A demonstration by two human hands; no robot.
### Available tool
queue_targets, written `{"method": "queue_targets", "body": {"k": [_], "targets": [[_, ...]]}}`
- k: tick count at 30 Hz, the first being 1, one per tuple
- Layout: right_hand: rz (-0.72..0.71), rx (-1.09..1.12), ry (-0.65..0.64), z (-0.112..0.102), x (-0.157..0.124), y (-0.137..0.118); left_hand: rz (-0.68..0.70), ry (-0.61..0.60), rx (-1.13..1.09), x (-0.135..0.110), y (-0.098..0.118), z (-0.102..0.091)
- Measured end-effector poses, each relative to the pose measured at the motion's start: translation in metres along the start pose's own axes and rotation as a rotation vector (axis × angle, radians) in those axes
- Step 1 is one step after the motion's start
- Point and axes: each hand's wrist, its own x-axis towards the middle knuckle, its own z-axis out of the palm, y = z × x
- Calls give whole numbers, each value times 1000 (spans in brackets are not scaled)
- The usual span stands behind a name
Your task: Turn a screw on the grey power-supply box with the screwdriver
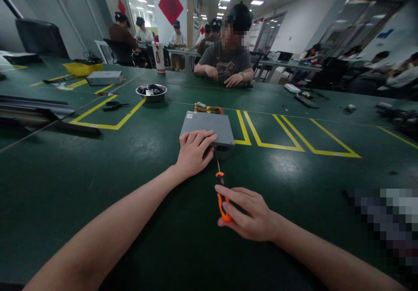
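A flat grey metal box [209, 124] with coloured wires [209, 108] at its far end lies on the green table [137, 169]. My left hand [193, 150] rests palm-down on the box's near left corner, fingers spread over its top. My right hand [247, 212] grips the orange handle of a screwdriver [221, 191]. Its thin shaft points away from me, with the tip at the near edge of the box, beside my left fingers.
A steel bowl [151, 92] with small parts stands behind the box to the left, near black pliers [115, 105]. Yellow tape lines [277, 145] mark the table. A grey box [104, 77] and yellow tray [82, 68] lie far left. A person [228, 55] sits across the table.
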Motion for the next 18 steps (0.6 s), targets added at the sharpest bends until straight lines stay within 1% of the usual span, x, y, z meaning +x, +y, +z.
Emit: {"method": "queue_targets", "body": {"k": [3,6,10,11,14,16,18], "targets": [[15,57,-7,2,-2,0,4,0,4,0,0,0],[19,102,-52,-1,-2,1,3,4,7,0,0,0],[7,45,-127,-5,0,1,3,3,2,0,0,0],[0,16,-117,-5,1,1,3,3,2,0,0,0],[-7,-41,-30,-2,-1,1,2,5,3,0,0,0],[1,-27,1,1,-3,2,0,4,0,0,0,0],[11,13,0,2,-4,3,-1,2,-3,0,0,0]]}}
